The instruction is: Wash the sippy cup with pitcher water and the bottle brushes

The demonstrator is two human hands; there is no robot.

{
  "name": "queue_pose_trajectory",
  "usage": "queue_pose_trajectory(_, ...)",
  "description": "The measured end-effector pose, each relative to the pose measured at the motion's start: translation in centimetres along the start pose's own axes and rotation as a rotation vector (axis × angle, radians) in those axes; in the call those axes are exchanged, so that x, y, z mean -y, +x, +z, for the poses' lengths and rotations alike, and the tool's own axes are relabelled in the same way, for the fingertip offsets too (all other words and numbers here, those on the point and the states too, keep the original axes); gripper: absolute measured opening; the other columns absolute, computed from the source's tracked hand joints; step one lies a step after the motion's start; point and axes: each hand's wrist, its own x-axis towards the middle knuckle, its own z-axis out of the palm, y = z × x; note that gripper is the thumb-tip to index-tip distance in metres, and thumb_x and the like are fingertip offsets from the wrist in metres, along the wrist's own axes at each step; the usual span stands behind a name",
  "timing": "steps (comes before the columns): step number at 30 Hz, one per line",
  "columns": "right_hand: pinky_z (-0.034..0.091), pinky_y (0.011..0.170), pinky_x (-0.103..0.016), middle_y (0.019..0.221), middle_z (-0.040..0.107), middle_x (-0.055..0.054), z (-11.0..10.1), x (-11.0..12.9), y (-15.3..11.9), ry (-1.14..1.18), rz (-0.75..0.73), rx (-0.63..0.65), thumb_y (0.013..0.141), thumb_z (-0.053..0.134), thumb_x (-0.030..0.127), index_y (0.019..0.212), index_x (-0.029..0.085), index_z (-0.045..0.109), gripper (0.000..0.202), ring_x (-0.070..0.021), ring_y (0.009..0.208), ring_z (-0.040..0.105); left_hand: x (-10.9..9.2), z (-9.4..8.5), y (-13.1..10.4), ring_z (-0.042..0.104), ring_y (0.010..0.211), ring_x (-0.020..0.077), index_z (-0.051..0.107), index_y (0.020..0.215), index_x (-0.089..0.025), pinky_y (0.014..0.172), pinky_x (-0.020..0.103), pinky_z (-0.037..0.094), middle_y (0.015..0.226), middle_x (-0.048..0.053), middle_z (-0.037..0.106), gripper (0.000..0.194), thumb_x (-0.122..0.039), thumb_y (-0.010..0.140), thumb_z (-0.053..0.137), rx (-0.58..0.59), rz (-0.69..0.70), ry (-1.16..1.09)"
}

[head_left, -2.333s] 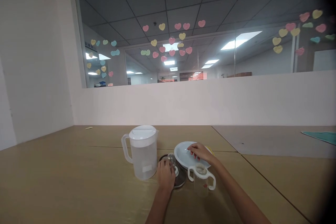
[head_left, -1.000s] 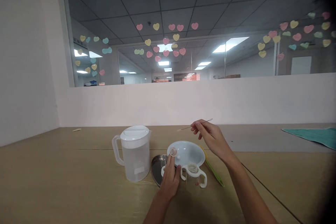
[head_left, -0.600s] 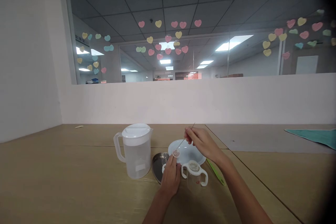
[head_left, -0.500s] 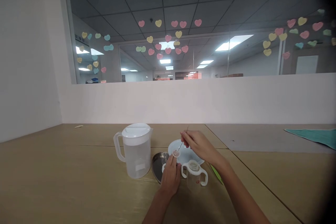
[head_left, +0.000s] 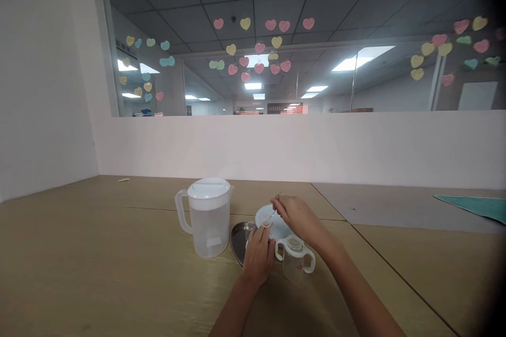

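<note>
My left hand [head_left: 259, 257] is closed, its fingertips pinching a small round whitish piece [head_left: 267, 222] above the plate's near left side. A thin metal stick [head_left: 272, 215] is pinched in my right hand [head_left: 297, 216], its lower end reaching into or against that piece; the exact contact is too small to tell. Just right of my left hand, a clear baby bottle [head_left: 293, 264] with two white handles stands upright without a teat. Behind the hands lies a pale blue plate [head_left: 280, 229], partly covered. A round metal tray [head_left: 237, 242] with a clear part on it sits partly behind my left hand.
A translucent lidded pitcher [head_left: 210, 229] stands left of the tray, its handle pointing left. A teal cloth [head_left: 474, 208] lies at the far right. One small flat tan piece [head_left: 123, 180] rests near the back wall. Behind the table is a low wall with a window.
The camera view has shifted slightly. The round piece has tilted in my left fingers, and the stick has moved with it. A green strip beside my right forearm is no longer visible.
</note>
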Motion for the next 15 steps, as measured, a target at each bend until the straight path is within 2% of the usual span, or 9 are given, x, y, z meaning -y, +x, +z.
queue_pose_trajectory(15, 0.034, 0.060, -0.024, 0.077, 0.067, -0.007, -0.35, 0.18, 0.00, -0.076, 0.035, 0.021, 0.094, 0.028, 0.027, 0.077, 0.016, 0.060, 0.038, -0.0140, 0.065, 0.059, -0.53, -0.62, 0.18, 0.047, 0.116, 0.0202, 0.036, 0.131, -0.018, 0.104, 0.045, 0.030, 0.124, 0.009, 0.053, 0.045, -0.017, 0.086, 0.038, 0.033, 0.013, 0.052)
